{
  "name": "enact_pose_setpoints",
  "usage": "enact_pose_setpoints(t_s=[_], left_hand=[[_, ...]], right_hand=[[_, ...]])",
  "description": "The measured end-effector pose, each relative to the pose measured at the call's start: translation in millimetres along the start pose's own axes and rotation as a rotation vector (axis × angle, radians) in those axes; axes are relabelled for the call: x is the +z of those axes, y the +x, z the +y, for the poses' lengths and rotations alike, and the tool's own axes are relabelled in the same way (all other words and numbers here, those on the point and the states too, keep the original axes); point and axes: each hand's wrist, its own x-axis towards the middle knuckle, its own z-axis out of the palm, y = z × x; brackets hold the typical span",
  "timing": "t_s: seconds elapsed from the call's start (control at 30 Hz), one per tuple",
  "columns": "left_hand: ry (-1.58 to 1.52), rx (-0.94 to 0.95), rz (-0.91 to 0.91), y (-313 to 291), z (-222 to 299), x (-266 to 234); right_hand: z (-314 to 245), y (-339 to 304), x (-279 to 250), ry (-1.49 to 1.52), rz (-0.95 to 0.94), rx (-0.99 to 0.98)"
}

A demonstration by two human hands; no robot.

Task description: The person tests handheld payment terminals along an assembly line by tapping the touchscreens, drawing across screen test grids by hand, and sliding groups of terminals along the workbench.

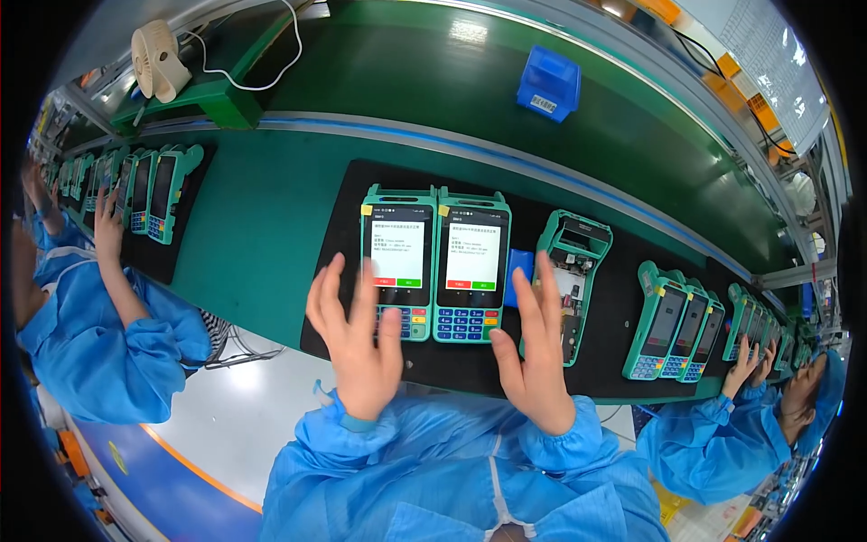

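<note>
Head view: on the green tabletop (262, 203), a black mat (345, 235) carries a left payment terminal (396, 242) and right payment terminal (471, 242) side by side. I judge them stiff, fairly light, screens fragile; I'd hold the outer edges. Room opens leftward; an opened terminal shell (580, 240) crowds the right. Left hand (363, 352) and right hand (538, 366): fingers apart, gripping nothing.

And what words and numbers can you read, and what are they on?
I won't copy the writing out, but here's where it is.
Left terminal: dark lines on its white screen, mostly tiny; lettering on red and green buttons.
Right terminal: a similar screen; digits on its blue keys.
Blue bin: a pale label, too small to read.
Three terminals further right: key marks too small to read.
</note>
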Motion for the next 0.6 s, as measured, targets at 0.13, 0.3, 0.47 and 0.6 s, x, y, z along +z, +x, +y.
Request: enact_pose_setpoints(t_s=[0.13,0.3,0.47,0.6], left_hand=[[-0.804,-0.339,-0.073,12,-26,10],[-1.012,-0.437,-0.141,17,-24,13],[-1.026,-0.461,-0.147,-7,-24,4],[-1.087,-0.397,-0.186,-8,-16,0]], right_hand=[[14,4,11,0.262,-0.052,0.127],[11,5,19,0.536,-0.095,0.165],[0,-23,11,0.489,-0.142,0.188],[1,-30,1,0.244,-0.215,0.162]])
